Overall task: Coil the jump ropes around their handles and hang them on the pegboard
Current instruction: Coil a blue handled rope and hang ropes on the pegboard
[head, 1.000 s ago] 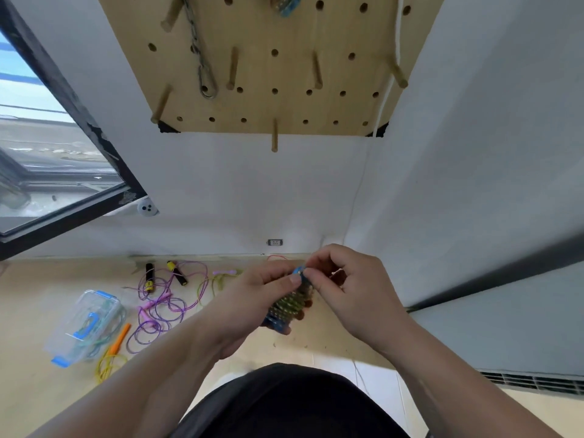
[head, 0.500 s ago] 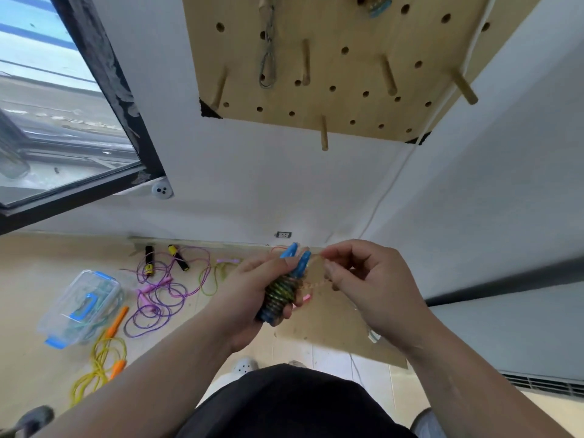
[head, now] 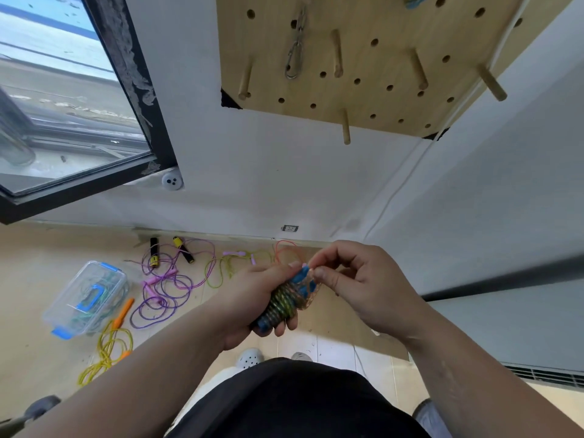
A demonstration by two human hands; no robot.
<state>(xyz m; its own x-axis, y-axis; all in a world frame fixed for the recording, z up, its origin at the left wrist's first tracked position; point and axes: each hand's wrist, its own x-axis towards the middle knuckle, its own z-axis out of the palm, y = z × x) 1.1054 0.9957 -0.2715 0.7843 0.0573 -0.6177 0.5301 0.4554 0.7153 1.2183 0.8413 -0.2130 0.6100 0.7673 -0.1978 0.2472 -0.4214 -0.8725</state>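
Two hands meet before our chest. Our left hand (head: 252, 298) curls round the jump rope (head: 282, 306), which is wound about its blue handles, with our fingers wrapped under the bundle. Our right hand (head: 363, 292), wrist bent inward, pinches a strand of that rope between thumb and forefinger at the handle tips, the other fingers loosely curled. The pegboard (head: 379, 74) hangs high above both hands. Loose ropes (head: 164, 289) lie on the floor beyond the left hand.
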